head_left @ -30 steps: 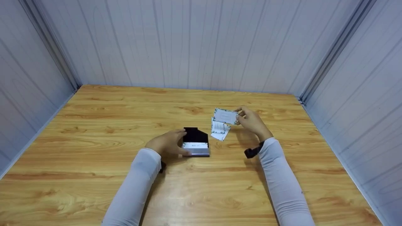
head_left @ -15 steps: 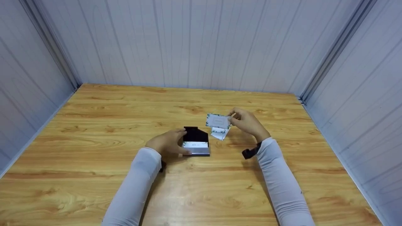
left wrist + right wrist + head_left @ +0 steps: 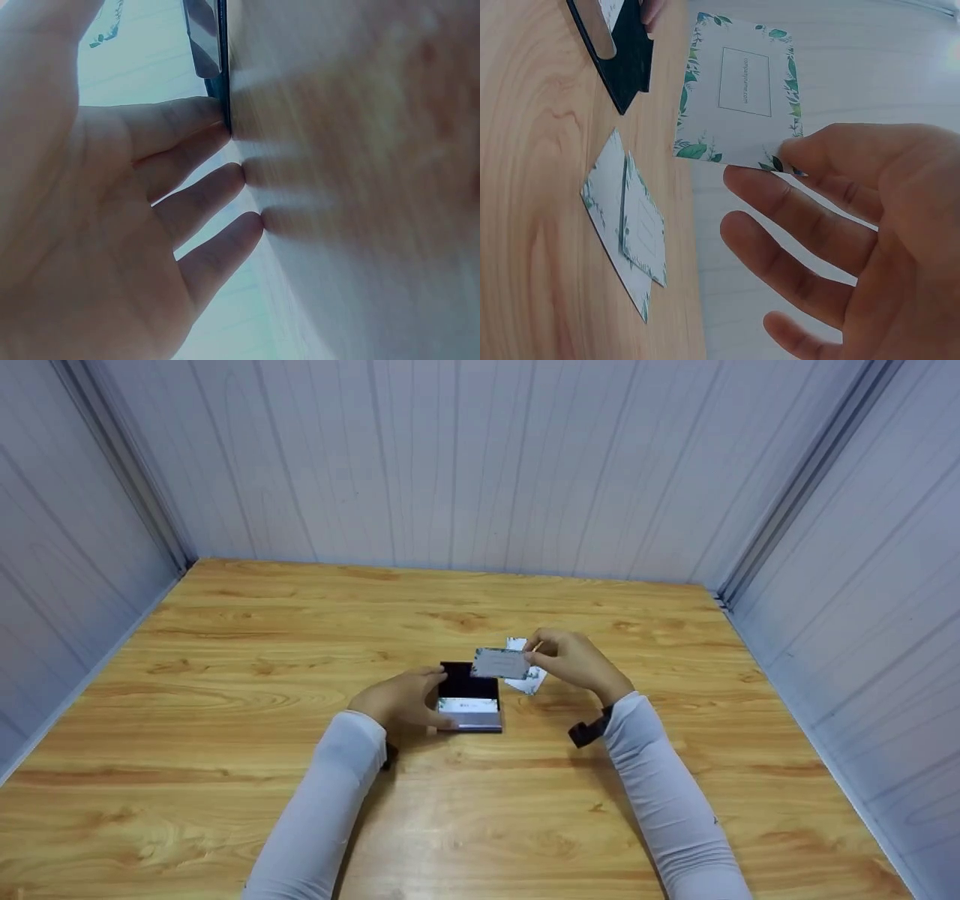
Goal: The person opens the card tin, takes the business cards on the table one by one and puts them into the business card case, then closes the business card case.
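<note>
Leftward comes the card [image 3: 499, 664], pinched by the right hand [image 3: 574, 660], to the back right of the open case [image 3: 480, 721], long sides crosswise; the left hand [image 3: 397, 699] grips the case between spread thumb and fingers.

Over the feed I read "companyname.com" on the card [image 3: 737, 94] pinched by the right hand [image 3: 892, 225]; lettering on loose cards [image 3: 644, 225] nearby is illegible.

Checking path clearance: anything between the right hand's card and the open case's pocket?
Nothing visible between the held card and the case. The left hand is at the case's left edge; loose cards lie right of it. A white card shows in the pocket; spare room can't be told.
</note>
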Demonstrator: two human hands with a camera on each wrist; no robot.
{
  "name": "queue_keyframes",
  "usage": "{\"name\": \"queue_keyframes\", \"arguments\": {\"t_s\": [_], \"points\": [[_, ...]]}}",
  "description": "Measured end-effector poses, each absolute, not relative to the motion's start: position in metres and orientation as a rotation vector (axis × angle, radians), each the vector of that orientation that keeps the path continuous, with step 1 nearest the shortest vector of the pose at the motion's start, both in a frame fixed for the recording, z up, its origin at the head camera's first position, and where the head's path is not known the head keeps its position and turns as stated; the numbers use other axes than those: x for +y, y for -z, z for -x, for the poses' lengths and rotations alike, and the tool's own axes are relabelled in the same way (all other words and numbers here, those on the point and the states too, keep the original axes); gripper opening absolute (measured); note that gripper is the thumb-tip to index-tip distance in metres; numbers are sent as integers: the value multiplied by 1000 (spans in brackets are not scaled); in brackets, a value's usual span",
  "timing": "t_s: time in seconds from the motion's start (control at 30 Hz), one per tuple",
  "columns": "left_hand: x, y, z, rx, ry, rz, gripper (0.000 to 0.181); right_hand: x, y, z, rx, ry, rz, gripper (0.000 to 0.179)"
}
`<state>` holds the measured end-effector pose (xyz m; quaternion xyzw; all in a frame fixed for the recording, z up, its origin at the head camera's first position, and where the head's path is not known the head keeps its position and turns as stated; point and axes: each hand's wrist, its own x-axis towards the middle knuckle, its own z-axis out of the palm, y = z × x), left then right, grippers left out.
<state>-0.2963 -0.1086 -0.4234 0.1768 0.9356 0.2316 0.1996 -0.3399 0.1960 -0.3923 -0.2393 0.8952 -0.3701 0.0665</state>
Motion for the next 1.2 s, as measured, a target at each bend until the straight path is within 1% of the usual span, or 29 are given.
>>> {"name": "queue_keyframes", "arguments": {"t_s": [0.23, 0.53, 0.83, 1.2], "points": [[-108, 424, 296, 2628, -640, -482, 99, 183, 397, 336, 2716, 1079, 843, 15], [-107, 423, 297, 2635, -598, -507, 102, 167, 405, 330, 2733, 996, 898, 14], [-106, 419, 296, 2619, -617, -500, 104, 157, 412, 329, 2746, 915, 880, 9], [-107, 422, 298, 2623, -612, -492, 107, 154, 420, 329, 2685, 898, 921, 13]]}}
